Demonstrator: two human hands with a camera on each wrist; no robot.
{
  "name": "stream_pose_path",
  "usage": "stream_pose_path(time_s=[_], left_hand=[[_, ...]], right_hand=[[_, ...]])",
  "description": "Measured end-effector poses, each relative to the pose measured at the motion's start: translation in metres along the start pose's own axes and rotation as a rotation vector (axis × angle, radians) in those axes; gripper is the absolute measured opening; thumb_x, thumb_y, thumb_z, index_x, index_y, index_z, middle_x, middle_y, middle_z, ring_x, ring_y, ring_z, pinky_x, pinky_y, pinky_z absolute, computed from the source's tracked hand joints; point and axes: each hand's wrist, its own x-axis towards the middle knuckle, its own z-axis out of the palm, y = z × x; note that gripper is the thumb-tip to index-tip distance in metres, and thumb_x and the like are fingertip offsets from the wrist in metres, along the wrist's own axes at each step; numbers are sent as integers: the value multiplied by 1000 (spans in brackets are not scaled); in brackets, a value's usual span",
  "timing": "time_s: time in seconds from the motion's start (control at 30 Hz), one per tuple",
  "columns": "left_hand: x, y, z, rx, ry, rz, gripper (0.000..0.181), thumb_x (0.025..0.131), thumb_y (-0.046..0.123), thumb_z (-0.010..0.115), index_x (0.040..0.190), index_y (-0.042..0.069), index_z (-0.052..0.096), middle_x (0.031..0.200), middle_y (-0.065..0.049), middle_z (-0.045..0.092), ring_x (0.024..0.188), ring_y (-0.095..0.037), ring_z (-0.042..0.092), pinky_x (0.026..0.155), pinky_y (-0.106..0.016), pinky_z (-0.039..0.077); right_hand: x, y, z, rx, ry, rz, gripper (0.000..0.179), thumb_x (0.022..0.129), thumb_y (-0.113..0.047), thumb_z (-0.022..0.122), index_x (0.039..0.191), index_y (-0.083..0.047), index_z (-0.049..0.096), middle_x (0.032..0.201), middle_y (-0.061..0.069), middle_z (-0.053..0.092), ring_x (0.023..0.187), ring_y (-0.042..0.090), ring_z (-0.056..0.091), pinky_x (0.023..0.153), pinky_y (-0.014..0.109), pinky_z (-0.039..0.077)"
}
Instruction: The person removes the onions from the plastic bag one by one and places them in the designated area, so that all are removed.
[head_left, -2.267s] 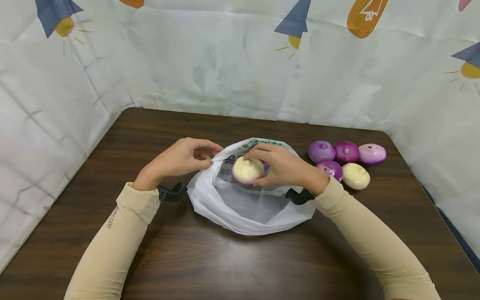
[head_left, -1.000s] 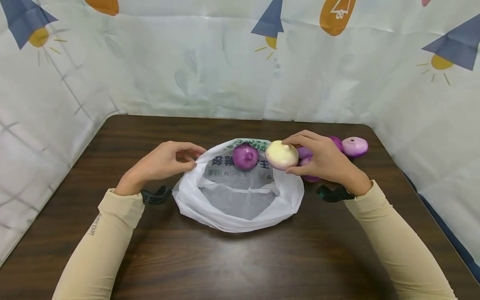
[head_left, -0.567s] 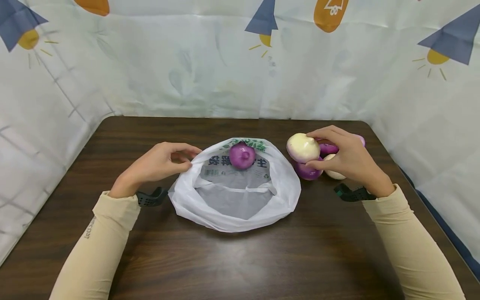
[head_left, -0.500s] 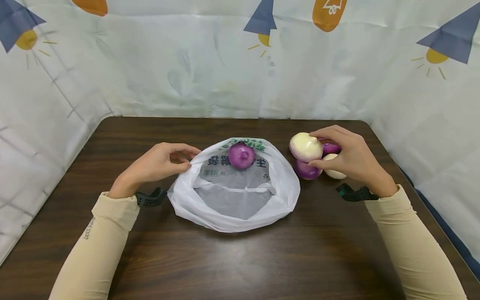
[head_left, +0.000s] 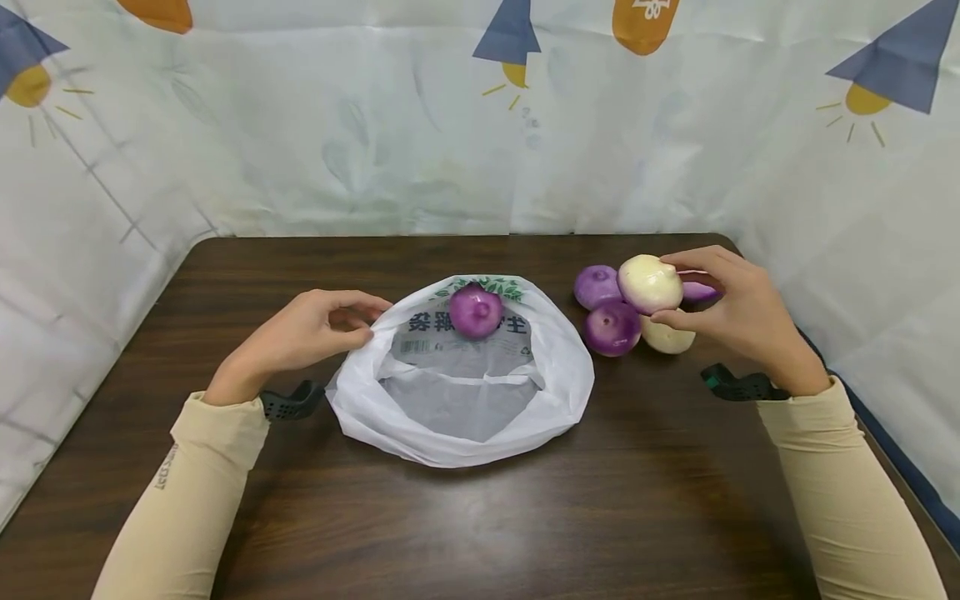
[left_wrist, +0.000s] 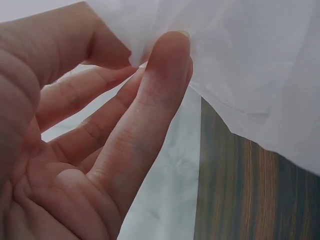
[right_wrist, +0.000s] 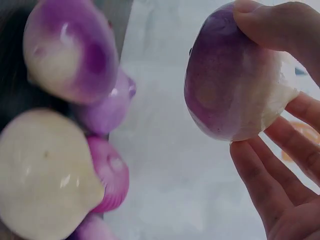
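My left hand (head_left: 303,337) pinches the left rim of a white plastic bag (head_left: 360,408) between thumb and fingers; the left wrist view shows the thumb pressing the bag's film (left_wrist: 240,60). Against the bag's printed back wall, inside its wide mouth, sits a purple onion (head_left: 476,311). My right hand (head_left: 738,312) grips a pale onion (head_left: 649,283) by thumb and fingertips, above the onion pile. From the right wrist, that held onion (right_wrist: 225,80) shows a purple underside. Below it lie a purple onion (head_left: 612,327), a lighter purple one (head_left: 597,286) and a pale one (head_left: 667,336).
Further purple onion (head_left: 699,292) surface shows behind the right fingers, partly hidden. Everything stands on a dark wood table (head_left: 465,533). A white patterned sheet (head_left: 337,125) hangs behind the table and along its sides.
My right hand has carried the pale onion out of the bag's mouth and rightward over the pile. The left hand has kept its hold on the bag rim.
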Motion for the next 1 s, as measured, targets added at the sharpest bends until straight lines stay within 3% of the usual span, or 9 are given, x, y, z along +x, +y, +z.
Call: stream_pose_path(time_s=[0.43,0.67,0.87,1.0], left_hand=[[0,-3,0,-7,8,27,38,97,16,68,134,25,69,121,-1,75,97,-3,71,80,-19,53],[-4,-3,0,-14,16,17,38,97,14,68,134,23,69,122,-2,75,97,0,70,80,-17,53],[-3,-4,-1,-19,18,28,38,96,13,68,134,21,69,122,-4,75,96,1,70,79,-17,53],[0,-3,-1,-13,7,33,38,96,13,69,133,21,69,121,-4,75,96,1,70,78,-17,53]], right_hand=[[-14,37,-10,4,79,19,77,57,14,93,127,-8,71,120,-21,63,102,-11,61,91,-1,45],[-21,53,-18,8,99,142,70,64,4,95,128,-13,72,120,-13,67,105,-15,61,92,-1,43],[-23,67,-24,6,127,161,68,63,7,94,126,-7,72,117,-23,65,103,-14,60,92,-1,44],[-28,72,-30,1,118,218,65,66,3,94,127,-6,71,113,-28,62,102,-13,58,90,-3,43]])
